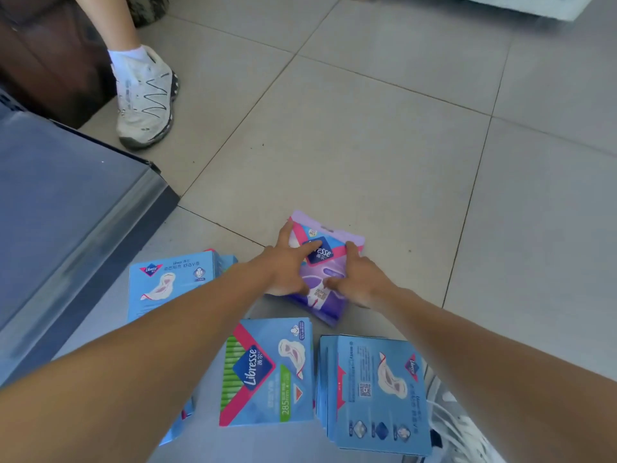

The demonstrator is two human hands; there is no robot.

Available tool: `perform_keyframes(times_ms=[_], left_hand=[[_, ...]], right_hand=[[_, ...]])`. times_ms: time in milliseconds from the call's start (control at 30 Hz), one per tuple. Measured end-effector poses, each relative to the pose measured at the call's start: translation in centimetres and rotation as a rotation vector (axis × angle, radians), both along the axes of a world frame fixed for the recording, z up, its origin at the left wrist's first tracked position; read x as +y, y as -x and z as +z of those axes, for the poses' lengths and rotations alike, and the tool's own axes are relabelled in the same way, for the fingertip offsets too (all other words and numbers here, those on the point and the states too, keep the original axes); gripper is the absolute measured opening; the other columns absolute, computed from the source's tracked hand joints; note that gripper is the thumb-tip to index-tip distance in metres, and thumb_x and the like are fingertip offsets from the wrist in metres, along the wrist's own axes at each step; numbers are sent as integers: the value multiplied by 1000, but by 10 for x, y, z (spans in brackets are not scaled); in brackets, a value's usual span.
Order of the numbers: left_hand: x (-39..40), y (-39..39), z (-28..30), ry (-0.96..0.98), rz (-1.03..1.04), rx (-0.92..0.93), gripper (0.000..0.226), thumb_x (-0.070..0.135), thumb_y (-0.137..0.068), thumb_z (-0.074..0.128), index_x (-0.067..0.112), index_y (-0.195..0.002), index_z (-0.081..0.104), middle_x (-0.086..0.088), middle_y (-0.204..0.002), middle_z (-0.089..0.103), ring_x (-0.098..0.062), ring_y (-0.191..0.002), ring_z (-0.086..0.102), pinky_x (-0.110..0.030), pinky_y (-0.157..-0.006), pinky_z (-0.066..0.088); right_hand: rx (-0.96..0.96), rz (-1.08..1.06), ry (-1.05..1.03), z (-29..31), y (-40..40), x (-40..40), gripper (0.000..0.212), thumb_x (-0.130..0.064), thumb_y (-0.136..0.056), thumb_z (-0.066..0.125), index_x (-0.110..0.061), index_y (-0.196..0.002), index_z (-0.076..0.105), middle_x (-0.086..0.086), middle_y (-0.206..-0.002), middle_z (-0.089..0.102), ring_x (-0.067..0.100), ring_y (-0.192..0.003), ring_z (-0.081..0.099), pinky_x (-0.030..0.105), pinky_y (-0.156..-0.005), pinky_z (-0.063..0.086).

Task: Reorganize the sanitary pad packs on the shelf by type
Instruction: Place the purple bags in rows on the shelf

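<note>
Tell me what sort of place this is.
Probably a shop aisle: a grey metal shelf base on a tiled floor, with stacks of Libresse pad packs and both hands on a purple pack.

Purple pack (322, 272) flat on floor tiles, face up, lilac top edge with hang slot pointing away, pink-bordered blue Libresse logo near top, dark purple lower half, tilted slightly clockwise; partly covered from both sides. Blue-green pack (267, 372) just below it, face up, pink diagonal band, green striped corner, "285mm" print, logo running sideways; seems to top a short stack. Blue stack (377, 392) just right of that, back side up, QR code and pad drawing showing, edges fanned unevenly. Light blue pack (170, 282) at left, near shelf base, face up, small logo top-left, pad drawing centre, further packs underneath.
</note>
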State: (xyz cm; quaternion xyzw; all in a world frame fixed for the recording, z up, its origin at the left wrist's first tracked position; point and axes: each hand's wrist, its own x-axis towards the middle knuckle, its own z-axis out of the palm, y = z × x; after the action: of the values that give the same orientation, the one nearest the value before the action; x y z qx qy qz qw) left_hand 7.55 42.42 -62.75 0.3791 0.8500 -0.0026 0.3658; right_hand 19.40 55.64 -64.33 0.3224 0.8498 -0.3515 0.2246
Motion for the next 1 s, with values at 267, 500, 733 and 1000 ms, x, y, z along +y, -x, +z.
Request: perform_keyframes(times_ms=[267, 500, 733, 1000], left_hand=[[11, 2, 62, -123, 6, 107, 99, 33, -78, 70, 47, -150, 4, 0, -151, -36, -38, -115, 47, -42, -97, 47], [-8, 3, 165, -282, 49, 302, 96, 29, -81, 67, 39, -153, 4, -6, -154, -30, -37, -111, 48, -45, -94, 48], [-61, -9, 278, -367, 86, 518, 98, 19, -83, 63, 37, -152, -2, -8, -154, -30, -40, -127, 38, -43, -96, 46], [-180, -20, 391, -425, 209, 732, 99, 19, -84, 68, 37, -151, -4, -6, -155, -24, -38, -135, 31, -44, -97, 49]], right_hand=[[130, -24, -111, 65, 7, 12, 96, -42, -90, 62, -26, -155, -7, 18, -140, 30, 37, -118, 53, 34, -92, 42], [354, -16, -223, 164, 17, 2, 93, -37, -89, 64, -27, -155, -2, 15, -131, 33, 35, -103, 58, 33, -87, 44], [586, 9, -276, 273, 21, -45, 94, -35, -87, 68, -28, -154, 3, 12, -123, 38, 35, -103, 57, 35, -85, 45], [854, 184, -304, 391, 33, -138, 94, -31, -85, 69, -35, -153, 5, 9, -122, 42, 31, -105, 56, 37, -86, 50]])
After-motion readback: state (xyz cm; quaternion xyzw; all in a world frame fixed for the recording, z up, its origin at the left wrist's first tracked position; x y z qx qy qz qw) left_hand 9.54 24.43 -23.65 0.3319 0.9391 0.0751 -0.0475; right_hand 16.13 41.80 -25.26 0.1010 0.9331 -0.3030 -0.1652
